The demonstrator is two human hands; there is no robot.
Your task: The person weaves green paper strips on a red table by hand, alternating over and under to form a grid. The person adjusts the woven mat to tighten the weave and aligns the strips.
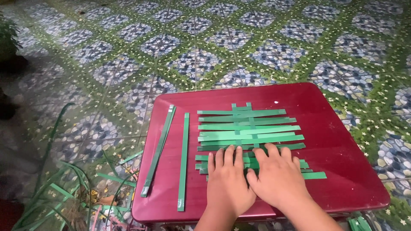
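Note:
A mat of woven green strips (250, 128) lies on a small dark red table (342, 141). Many strips run crosswise and a few run lengthwise through them. My left hand (228, 179) lies flat on the near part of the weave, fingers together and pointing away. My right hand (278, 175) presses flat beside it, thumbs nearly touching. Both palms cover the nearest strips. Two loose long green strips (159, 147) (184, 158) lie lengthwise on the table's left side, apart from the weave.
The table stands on a floor of green and blue pebble-pattern tiles (192, 51). More green strips and leafy scraps (77, 188) lie on the floor at the lower left. A potted plant (8, 38) stands at the far left edge.

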